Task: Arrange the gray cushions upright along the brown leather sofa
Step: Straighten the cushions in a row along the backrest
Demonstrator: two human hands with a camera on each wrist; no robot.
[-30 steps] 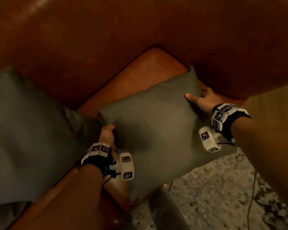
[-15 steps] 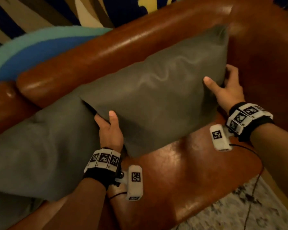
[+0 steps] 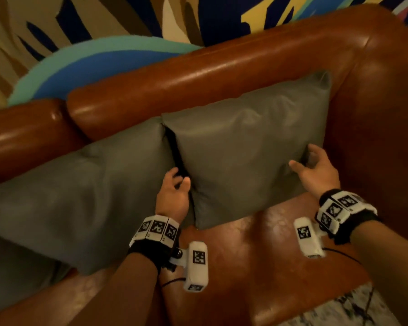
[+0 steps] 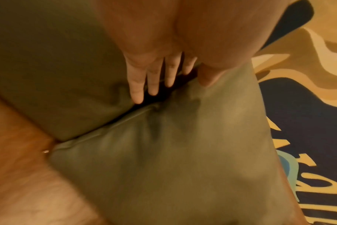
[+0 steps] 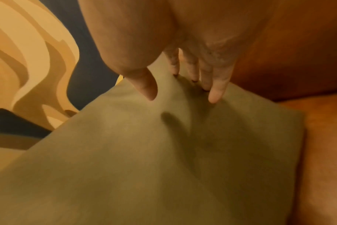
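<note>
Right cushion upright against sofa backrest, touching left cushion. Left hand fingers straight in gap between; right hand fingers straight on cushion's edge. Mural behind sofa, rug in front.

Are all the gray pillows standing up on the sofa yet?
Almost! The left cushion and the right cushion stand upright side by side against the sofa back. The left hand and right hand touch the right cushion's sides, settling it. To do: let go, and check the gray shape at the lower-left edge.
</note>
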